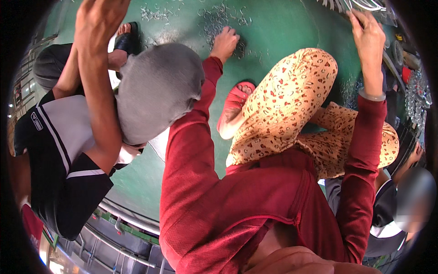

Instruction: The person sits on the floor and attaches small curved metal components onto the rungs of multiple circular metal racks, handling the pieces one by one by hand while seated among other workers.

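My left hand (225, 44) is down at the green floor, at the near edge of a loose pile of small bent metal pieces (214, 20). Its fingers curl inward, and whatever they hold is hidden. Raised at the upper right, my right hand (370, 39) pinches a thin white wire between thumb and fingertips. Close by it, a bundle of curved white wires (372, 5) runs along the top edge of the view, partly cut off.
Another scatter of metal pieces (157, 13) lies farther left, and a third (350, 89) right of my patterned knee (292, 86). A co-worker's forearm (98, 68) and grey-covered knee (157, 91) crowd my left. Silver pieces hang in a cluster (416, 96) at far right, near another person.
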Tool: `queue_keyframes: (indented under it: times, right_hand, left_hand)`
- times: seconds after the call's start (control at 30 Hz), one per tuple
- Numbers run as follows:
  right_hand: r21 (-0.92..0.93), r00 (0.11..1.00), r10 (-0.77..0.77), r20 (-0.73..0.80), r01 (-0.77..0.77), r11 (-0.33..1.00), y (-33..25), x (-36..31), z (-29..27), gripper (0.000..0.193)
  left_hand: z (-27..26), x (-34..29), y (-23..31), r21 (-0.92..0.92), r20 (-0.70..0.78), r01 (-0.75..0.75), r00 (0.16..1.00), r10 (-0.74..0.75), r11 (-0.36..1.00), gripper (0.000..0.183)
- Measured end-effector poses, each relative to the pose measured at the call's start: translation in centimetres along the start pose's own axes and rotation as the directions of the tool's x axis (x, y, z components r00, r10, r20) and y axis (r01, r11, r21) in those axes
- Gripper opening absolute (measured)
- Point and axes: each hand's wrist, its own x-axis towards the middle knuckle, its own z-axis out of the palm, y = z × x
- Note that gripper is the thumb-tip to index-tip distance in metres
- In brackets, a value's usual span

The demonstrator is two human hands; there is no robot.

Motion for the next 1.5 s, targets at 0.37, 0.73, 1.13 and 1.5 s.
queue_keyframes:
  times: [0.37,0.73,1.13,1.5]
  right_hand:
    - [-0.066,0.999,-0.033,-0.006,0.032,0.997,-0.2,-0.2,0.6,0.017]
    - [0.213,0.996,0.087,-0.012,-0.082,0.973,-2.0,-0.9,-0.2,0.017]
    - [0.286,0.986,0.141,0.091,-0.162,0.944,-1.2,-1.9,-1.1,0.029]
    - [0.457,0.974,0.133,0.184,-0.204,0.866,-1.6,-1.5,-2.2,0.024]
  left_hand:
    - [-1.5,2.2,1.4,-0.589,-0.158,0.268,0.887,-0.434,0.762,0.012]
    - [-14.5,13.0,15.7,-0.893,0.162,0.051,0.964,-0.213,-0.447,0.018]
    - [-14.3,15.3,17.6,-0.917,0.048,-0.034,0.98,-0.195,-0.397,0.018]
    - [-14.4,15.6,16.8,-0.961,0.007,0.002,1.0,-0.018,-0.278,0.014]
